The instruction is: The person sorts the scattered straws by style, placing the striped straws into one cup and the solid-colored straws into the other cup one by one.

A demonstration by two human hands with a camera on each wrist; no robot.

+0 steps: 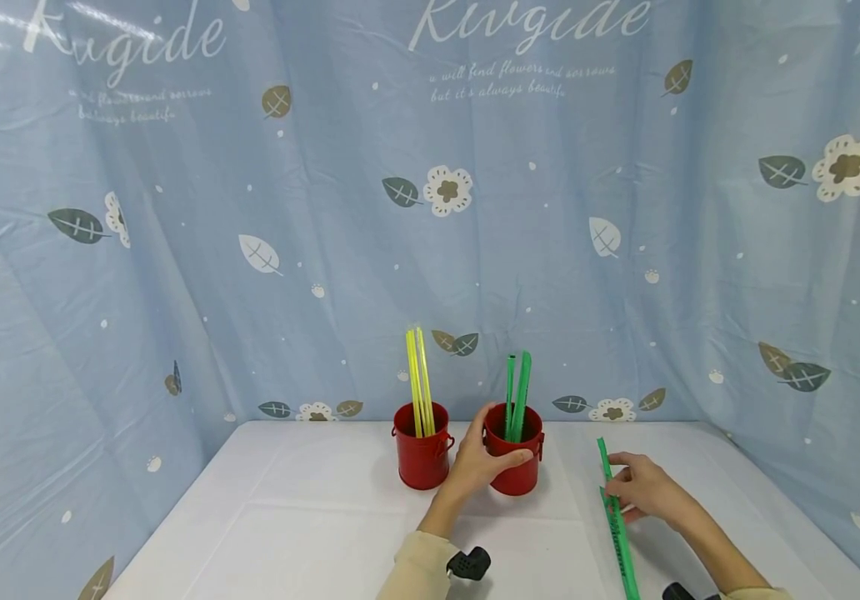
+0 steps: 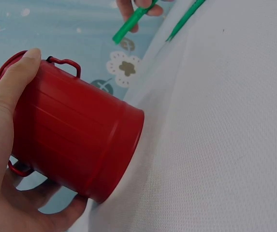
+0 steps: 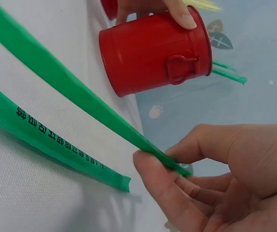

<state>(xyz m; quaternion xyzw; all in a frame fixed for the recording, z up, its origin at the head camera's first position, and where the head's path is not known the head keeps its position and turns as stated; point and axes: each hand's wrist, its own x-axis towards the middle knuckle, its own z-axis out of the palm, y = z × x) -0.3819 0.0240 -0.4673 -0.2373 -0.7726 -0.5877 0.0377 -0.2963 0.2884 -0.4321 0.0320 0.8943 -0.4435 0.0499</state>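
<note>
My left hand (image 1: 479,457) grips a small red bucket (image 1: 517,471), thumb along its near side and fingers round the other. Two green sticks (image 1: 522,392) stand upright in that bucket. To the right, my right hand (image 1: 647,486) pinches a long, thin green-wrapped stick (image 3: 75,89) near its far end, between thumb and fingers, raised off the cloth at that end. Beside it on the white cloth lies a second green-wrapped stick (image 3: 56,145) with black printed characters. In the left wrist view the bucket (image 2: 75,125) fills the left side, its inside hidden.
Left of the gripped bucket stands another red bucket (image 1: 422,458) with several yellow sticks (image 1: 419,383) upright in it. White cloth covers the table (image 1: 310,517). A blue patterned curtain (image 1: 340,250) hangs behind and along both sides.
</note>
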